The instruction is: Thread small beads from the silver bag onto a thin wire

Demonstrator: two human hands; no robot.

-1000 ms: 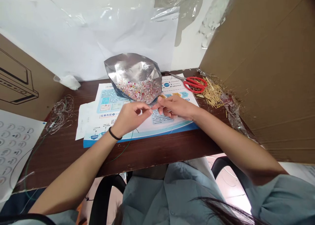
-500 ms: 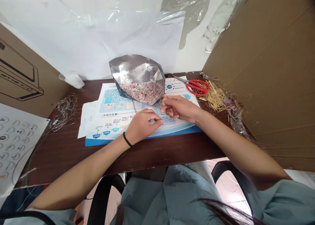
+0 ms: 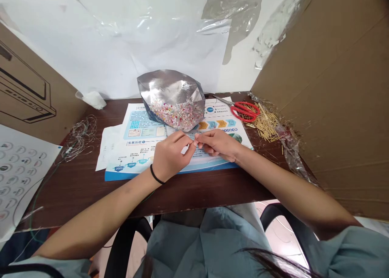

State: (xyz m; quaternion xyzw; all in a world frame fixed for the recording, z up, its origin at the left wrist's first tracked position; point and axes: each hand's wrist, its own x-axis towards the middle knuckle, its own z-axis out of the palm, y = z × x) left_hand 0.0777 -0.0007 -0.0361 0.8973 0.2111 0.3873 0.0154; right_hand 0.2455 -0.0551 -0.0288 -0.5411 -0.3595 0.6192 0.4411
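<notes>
My left hand [image 3: 172, 154], with a black band at the wrist, is closed in a pinch of thumb and forefinger. Its fingertips meet those of my right hand [image 3: 217, 143], which pinches too. Whatever lies between the fingertips is too small to make out. Both hands hover over a printed blue-and-white sheet [image 3: 136, 152]. Just beyond them stands an open silver foil bag [image 3: 167, 87] holding many small pink, white and red beads [image 3: 182, 116].
Red-handled scissors [image 3: 244, 112] lie at the back right beside a heap of thin gold sticks [image 3: 267, 124]. Tangled clear thread [image 3: 80, 138] sits on the left. Cardboard walls [image 3: 328, 107] flank the brown table [image 3: 194, 193], and crumpled plastic [image 3: 294, 156] lies along the right one.
My right hand has come down and left from beside the bag, and its fingertips now meet my left hand's. The left hand has shifted only slightly.
</notes>
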